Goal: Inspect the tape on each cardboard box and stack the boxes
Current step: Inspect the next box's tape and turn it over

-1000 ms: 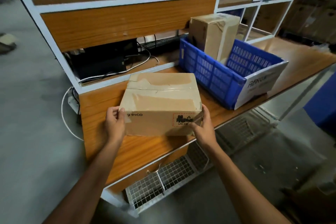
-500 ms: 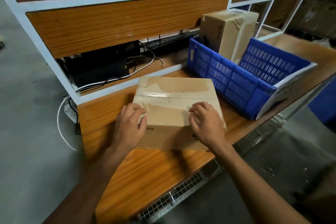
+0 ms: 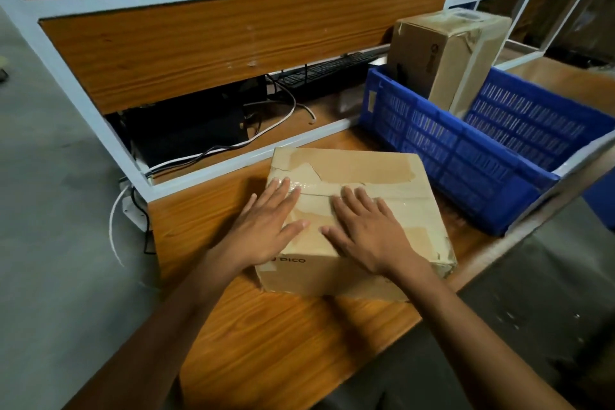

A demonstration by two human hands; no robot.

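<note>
A flat cardboard box [image 3: 359, 166] with brown and clear tape across its top lies on the wooden table [image 3: 266, 343]. My left hand [image 3: 266, 226] lies flat on the box's top near its left edge, fingers straight and reaching the tape seam. My right hand [image 3: 366, 230] presses flat on the top beside it, fingers spread over the tape. A second, taller cardboard box [image 3: 442, 56] stands upright in the blue crate [image 3: 466, 160] at the right.
A white-framed shelf with wooden panels [image 3: 216, 43] rises behind the table. Under it sit a black device [image 3: 186, 130], cables and a keyboard [image 3: 329, 68]. Grey floor lies to the left and lower right.
Both hands went from holding the box's front corners to lying flat on its top, fingers now stretched over the tape. The view has closed in on the box.
</note>
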